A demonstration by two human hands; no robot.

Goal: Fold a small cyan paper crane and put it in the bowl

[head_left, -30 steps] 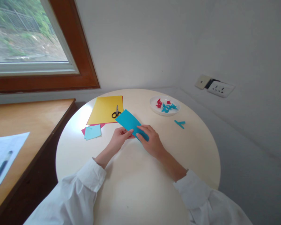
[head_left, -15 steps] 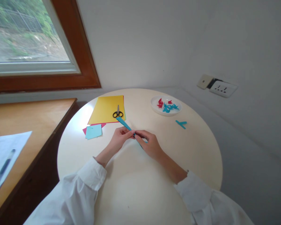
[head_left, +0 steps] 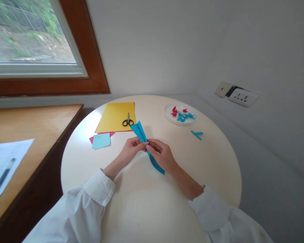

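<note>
Between my two hands is a folded strip of blue paper (head_left: 155, 164), held above the middle of the round table (head_left: 147, 209). My left hand (head_left: 134, 147) pinches it from the left and my right hand (head_left: 162, 153) pinches it from the right, thumbs almost meeting. The strip's upper end fans out in pleats beyond the fingers, and its lower end curves down toward me. Some fingers are hidden behind the paper. Black-handled scissors (head_left: 128, 122) lie just past the upper end, on a yellow paper sheet (head_left: 114, 116).
Light blue paper squares (head_left: 101, 141) lie over a red piece at left. A shallow white dish (head_left: 167, 118) holds small red and blue paper pieces. Blue paper strips (head_left: 197, 134) lie near it. A wooden desk (head_left: 53, 116) at left carries a printed sheet and a pen.
The blue strip has turned and opened: its upper end now spreads into pleats, and its lower end shows below my right hand. Both hands keep their grip in nearly the same place.
</note>
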